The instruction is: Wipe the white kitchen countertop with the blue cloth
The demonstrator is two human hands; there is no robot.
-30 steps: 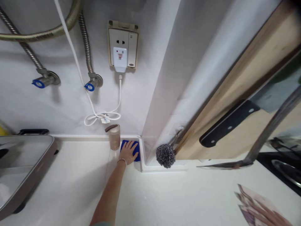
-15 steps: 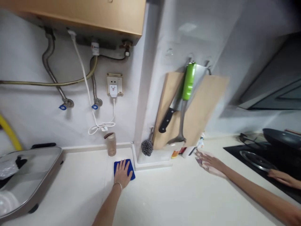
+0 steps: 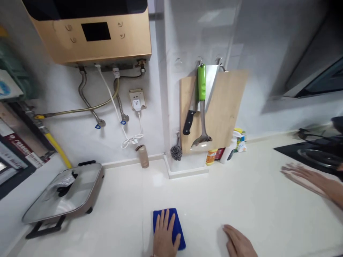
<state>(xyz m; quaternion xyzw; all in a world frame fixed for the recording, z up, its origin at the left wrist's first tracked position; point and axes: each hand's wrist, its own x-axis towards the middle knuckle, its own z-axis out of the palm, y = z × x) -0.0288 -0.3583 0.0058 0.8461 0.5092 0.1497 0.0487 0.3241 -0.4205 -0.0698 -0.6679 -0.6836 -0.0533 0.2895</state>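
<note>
My left hand lies flat on a folded dark blue cloth, pressing it to the white countertop. Its fingers are spread, with the thumb out to the right over the cloth's edge. To the right of the cloth, my right hand rests on the countertop near the bottom edge of the view. Its fingers lie loosely extended and close together, with nothing visible in them; its lower part is cut off.
A co-worker's hand presses a pale pink cloth beside the black stove. A lidded electric pan stands left. A small brown bottle, a cutting board and a ladle are along the wall.
My left hand and the blue cloth have moved from the wall corner toward the front of the counter. My right hand has come into view. The co-worker's cloth is now nearer the stove.
</note>
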